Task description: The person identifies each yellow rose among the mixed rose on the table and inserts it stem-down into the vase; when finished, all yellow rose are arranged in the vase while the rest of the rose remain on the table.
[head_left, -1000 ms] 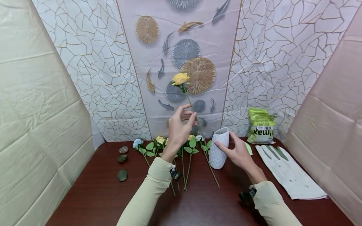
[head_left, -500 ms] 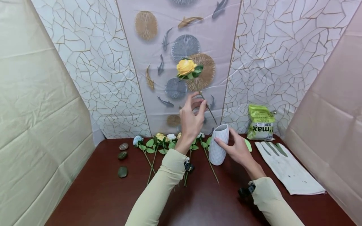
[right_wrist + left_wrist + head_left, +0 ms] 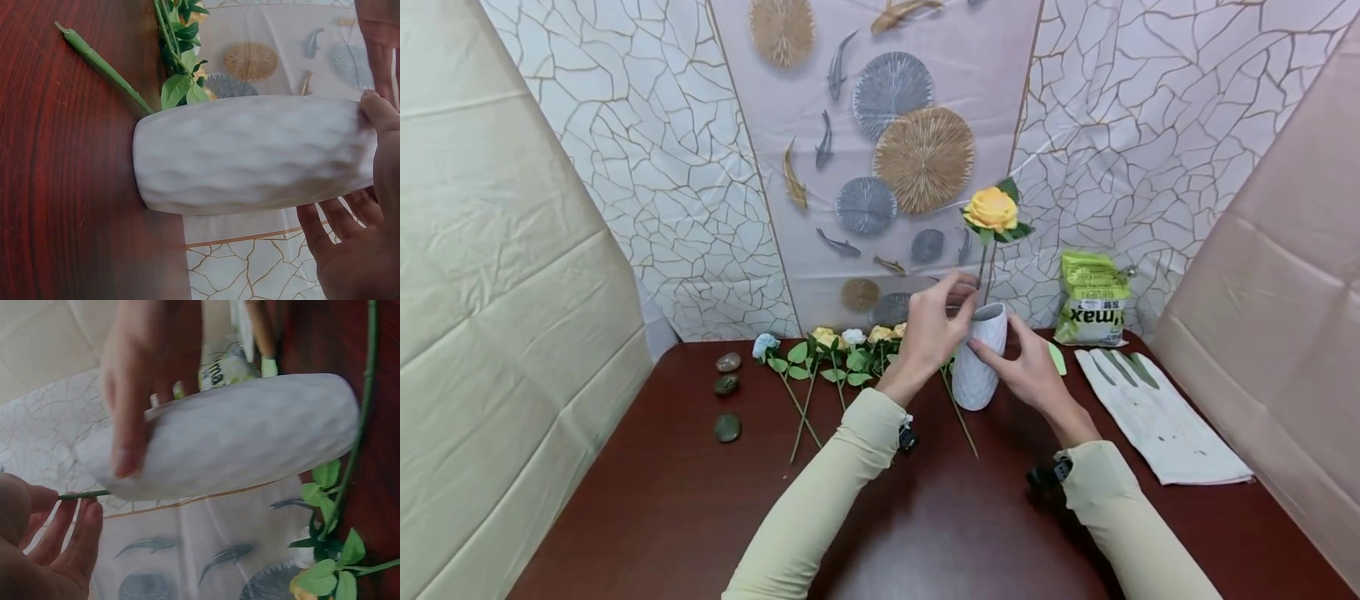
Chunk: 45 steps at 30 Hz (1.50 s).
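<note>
Seemingly midway, the yellow rose rises above the white vase, stem pinched in the left hand's grip; the right hand holds the vase. Other flowers lie outside, left of the vase, one stem crowding its base; a glove lies right.

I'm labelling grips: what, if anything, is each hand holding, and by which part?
The left hand pinches the yellow rose by its stem, just above the mouth of the white vase; the right hand grips the vase near its rim.
</note>
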Tool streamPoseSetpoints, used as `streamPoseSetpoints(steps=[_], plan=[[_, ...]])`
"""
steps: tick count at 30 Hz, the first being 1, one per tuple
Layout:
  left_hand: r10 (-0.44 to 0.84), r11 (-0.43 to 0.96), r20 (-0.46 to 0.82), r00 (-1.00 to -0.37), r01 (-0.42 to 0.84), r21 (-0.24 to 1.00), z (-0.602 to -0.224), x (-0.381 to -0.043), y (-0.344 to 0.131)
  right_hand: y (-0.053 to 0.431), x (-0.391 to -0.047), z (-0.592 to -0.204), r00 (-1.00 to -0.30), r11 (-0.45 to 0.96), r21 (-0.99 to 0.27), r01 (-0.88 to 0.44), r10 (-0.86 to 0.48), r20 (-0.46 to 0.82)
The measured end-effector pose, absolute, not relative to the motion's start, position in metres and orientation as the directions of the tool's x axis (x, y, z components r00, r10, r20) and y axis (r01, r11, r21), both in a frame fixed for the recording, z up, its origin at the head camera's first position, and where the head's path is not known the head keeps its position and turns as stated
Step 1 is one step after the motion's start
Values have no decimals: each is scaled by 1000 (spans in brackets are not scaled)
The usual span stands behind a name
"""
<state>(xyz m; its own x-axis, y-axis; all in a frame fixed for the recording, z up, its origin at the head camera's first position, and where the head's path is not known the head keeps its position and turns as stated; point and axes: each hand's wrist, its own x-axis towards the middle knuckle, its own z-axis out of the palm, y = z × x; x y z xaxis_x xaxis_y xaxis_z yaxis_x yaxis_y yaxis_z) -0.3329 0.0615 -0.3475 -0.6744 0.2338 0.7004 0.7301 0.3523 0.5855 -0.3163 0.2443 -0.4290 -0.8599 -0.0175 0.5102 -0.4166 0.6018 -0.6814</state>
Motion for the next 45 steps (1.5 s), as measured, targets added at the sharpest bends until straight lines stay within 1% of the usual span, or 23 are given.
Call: streamPoseSetpoints(steps=[6, 11, 14, 18, 21, 25, 27, 30, 35, 40, 45], plan=[[300, 445, 669, -680, 720, 533, -363, -334, 64, 244, -321, -430, -865, 573, -701, -424, -27, 501], [310, 529, 668, -677, 706, 470, -368, -333, 64, 245, -321, -430, -868, 560, -710, -427, -33, 496], [304, 569, 665, -682, 690, 447, -369, -331, 62, 244, -320, -430, -871, 580, -700, -416, -32, 491], [303, 558, 662, -686, 691, 460, -369, -331, 58, 243, -321, -428, -876, 610, -686, -396, -26, 482], [307, 510, 667, -679, 709, 487, -370, -330, 52, 242, -321, -427, -877, 611, -688, -391, -19, 481], [288, 465, 687, -667, 725, 508, -374, -329, 34, 239, -320, -428, -871, 603, -693, -395, -8, 491], [263, 467, 694, -670, 718, 516, -377, -329, 21, 238, -320, -428, -871, 596, -699, -395, -1, 491], [216, 491, 678, -703, 679, 547, -386, -331, -4, 239, -320, -431, -877, 581, -718, -384, 15, 481], [140, 566, 570, -809, 538, 625, -411, -339, -46, 242, -319, -434, -878, 574, -728, -375, 32, 477], [32, 675, 416, -909, 327, 662, -438, -349, -84, 242, -319, -434, -881, 577, -730, -366, 37, 472], [-41, 762, 242, -969, 126, 635, -450, -353, -110, 239, -321, -434, -884, 563, -734, -379, 15, 468]])
